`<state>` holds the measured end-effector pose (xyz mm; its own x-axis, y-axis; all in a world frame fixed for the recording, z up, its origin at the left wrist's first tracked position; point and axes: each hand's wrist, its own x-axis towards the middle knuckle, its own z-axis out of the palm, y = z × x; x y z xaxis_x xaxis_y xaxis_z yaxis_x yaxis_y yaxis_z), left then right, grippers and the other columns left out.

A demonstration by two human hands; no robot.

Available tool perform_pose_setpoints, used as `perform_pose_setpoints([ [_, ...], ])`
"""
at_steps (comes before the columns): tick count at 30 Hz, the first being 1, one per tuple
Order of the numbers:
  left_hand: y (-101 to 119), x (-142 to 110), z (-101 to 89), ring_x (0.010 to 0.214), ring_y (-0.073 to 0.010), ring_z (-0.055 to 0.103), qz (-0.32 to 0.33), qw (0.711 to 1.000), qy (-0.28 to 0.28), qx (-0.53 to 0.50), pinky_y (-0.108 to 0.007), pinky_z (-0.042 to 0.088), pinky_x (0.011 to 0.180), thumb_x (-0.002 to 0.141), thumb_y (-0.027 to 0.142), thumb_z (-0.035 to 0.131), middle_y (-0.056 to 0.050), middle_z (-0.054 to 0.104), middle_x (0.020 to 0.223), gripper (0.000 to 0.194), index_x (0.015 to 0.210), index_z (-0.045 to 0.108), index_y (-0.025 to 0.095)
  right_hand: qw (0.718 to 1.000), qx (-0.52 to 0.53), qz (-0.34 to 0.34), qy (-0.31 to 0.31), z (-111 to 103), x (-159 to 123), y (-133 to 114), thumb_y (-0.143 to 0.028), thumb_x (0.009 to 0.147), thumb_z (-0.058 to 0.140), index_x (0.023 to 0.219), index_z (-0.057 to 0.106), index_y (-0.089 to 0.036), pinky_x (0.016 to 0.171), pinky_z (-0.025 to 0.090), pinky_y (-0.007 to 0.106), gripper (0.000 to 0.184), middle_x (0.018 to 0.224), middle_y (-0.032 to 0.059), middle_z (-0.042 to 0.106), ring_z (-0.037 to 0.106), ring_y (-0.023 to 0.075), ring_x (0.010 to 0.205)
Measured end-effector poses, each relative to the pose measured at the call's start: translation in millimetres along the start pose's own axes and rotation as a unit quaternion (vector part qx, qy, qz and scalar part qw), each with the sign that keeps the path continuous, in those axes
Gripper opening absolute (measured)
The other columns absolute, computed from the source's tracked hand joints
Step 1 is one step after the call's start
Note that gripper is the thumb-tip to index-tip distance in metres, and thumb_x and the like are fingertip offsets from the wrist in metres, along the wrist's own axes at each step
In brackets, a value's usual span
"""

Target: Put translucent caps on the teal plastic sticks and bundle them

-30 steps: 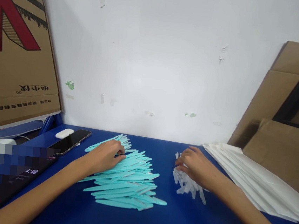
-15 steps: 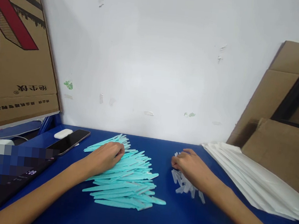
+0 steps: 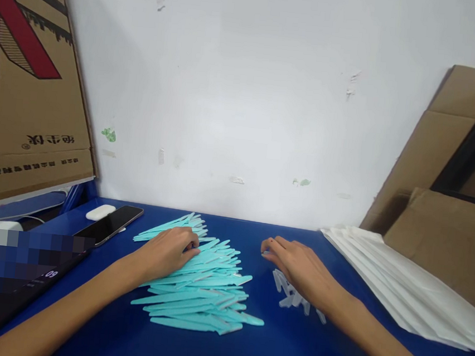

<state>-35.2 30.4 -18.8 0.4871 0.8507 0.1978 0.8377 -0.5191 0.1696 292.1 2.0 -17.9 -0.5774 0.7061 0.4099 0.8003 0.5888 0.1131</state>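
A heap of slim turquoise eyebrow razors (image 3: 205, 295) lies across the middle of the blue table. My left hand (image 3: 170, 253) rests on the heap's left part with curled fingers, thumb near the index finger. Whatever it grips is hidden. To the right is a small scatter of clear plastic caps (image 3: 293, 296), partly covered by my right hand (image 3: 292, 261). That hand hovers just beyond and left of the caps, fingers bent and pinched together, with a small pale tip showing at the fingertips, apparently one clear cap.
At the left lie a phone (image 3: 111, 224), a white case (image 3: 100, 212) and a dark screen (image 3: 20, 297), partly pixelated. Flat white bags (image 3: 403, 289) are stacked at the right. Cardboard (image 3: 445, 237) leans behind them, a printed box (image 3: 31, 96) stands left, and a white wall (image 3: 236, 99) closes the back.
My right hand has shifted left, away from the clear caps, its fingers drawn closer together. My left hand stays on the heap; its thumb and index finger have moved slightly.
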Motion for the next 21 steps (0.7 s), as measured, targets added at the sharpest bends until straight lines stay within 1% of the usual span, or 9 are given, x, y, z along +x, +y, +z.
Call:
perform_pose_setpoints([
  [3,-2,1,0.7,0.081,-0.0244,0.066,0.005,1.0,-0.003,0.005,-0.032,0.044,0.069,0.094,0.029,0.051,-0.008,0.071,0.091,0.024,0.087,0.073,0.022,1.0,0.003,0.021,-0.017,-4,1,-5,-0.026,0.105,0.042,0.114,0.058,-0.024,0.053,0.038,0.025,0.018,0.098,0.0038,0.067,0.062,0.0145,0.059],
  [6,-1,2,0.2,0.079,-0.0246,0.065,0.01,1.0,-0.002,0.012,-0.032,0.044,0.067,0.094,0.027,0.049,-0.009,0.07,0.088,0.027,0.082,0.072,0.02,0.999,0.039,0.036,-0.01,-7,1,-9,-0.028,0.105,0.044,0.114,0.06,-0.024,0.053,0.043,0.026,0.019,0.098,0.0035,0.067,0.062,0.0141,0.058],
  [8,0,2,-0.1,0.077,-0.0244,0.064,0.012,1.0,-0.002,0.016,-0.032,0.043,0.064,0.094,0.027,0.048,-0.009,0.069,0.086,0.028,0.08,0.07,0.02,0.996,0.08,0.035,0.006,-7,0,-9,-0.026,0.104,0.045,0.116,0.061,-0.024,0.056,0.048,0.026,0.02,0.098,0.0039,0.067,0.066,0.0146,0.064],
  [11,2,2,0.2,0.075,-0.024,0.064,0.019,1.0,0.0,0.024,-0.032,0.042,0.064,0.095,0.025,0.045,-0.009,0.068,0.085,0.03,0.075,0.066,0.019,0.99,0.135,0.016,0.028,-1,-1,-6,-0.019,0.104,0.04,0.129,0.058,-0.023,0.066,0.056,0.027,0.03,0.102,0.0058,0.067,0.07,0.0151,0.076],
  [14,2,2,1.2,0.073,-0.024,0.063,0.026,0.999,0.001,0.034,-0.033,0.042,0.064,0.096,0.023,0.04,-0.009,0.067,0.083,0.032,0.072,0.062,0.019,0.986,0.163,0.0,0.046,6,-3,-4,-0.016,0.104,0.038,0.138,0.053,-0.023,0.078,0.06,0.031,0.039,0.103,0.006,0.067,0.071,0.0151,0.082],
  [16,1,2,1.5,0.076,-0.0253,0.064,0.023,0.999,0.005,0.038,-0.034,0.044,0.066,0.097,0.023,0.039,-0.009,0.068,0.086,0.031,0.078,0.064,0.019,0.983,0.174,0.002,0.061,8,-3,-3,-0.018,0.104,0.039,0.136,0.056,-0.023,0.079,0.061,0.031,0.037,0.102,0.0057,0.068,0.071,0.0154,0.083],
  [18,1,3,0.8,0.086,-0.0278,0.066,0.016,0.999,0.018,0.041,-0.036,0.046,0.071,0.1,0.026,0.037,-0.011,0.07,0.095,0.03,0.095,0.065,0.018,0.981,0.178,0.011,0.08,6,-3,-4,-0.023,0.105,0.044,0.127,0.064,-0.023,0.076,0.061,0.029,0.03,0.1,0.0057,0.071,0.072,0.0163,0.083],
  [20,2,3,-1.0,0.097,-0.0291,0.066,0.015,0.999,0.038,0.036,-0.038,0.048,0.079,0.103,0.029,0.033,-0.012,0.07,0.108,0.032,0.113,0.061,0.019,0.979,0.175,0.013,0.102,3,-2,-7,-0.028,0.104,0.049,0.114,0.07,-0.022,0.073,0.06,0.028,0.025,0.097,0.0061,0.073,0.072,0.0173,0.081],
  [21,4,2,-2.1,0.101,-0.0286,0.066,0.022,0.998,0.048,0.027,-0.038,0.048,0.082,0.105,0.03,0.031,-0.011,0.069,0.113,0.033,0.118,0.059,0.02,0.978,0.174,0.011,0.114,1,-2,-9,-0.03,0.103,0.051,0.11,0.072,-0.022,0.072,0.059,0.028,0.024,0.096,0.0062,0.074,0.072,0.0178,0.081],
])
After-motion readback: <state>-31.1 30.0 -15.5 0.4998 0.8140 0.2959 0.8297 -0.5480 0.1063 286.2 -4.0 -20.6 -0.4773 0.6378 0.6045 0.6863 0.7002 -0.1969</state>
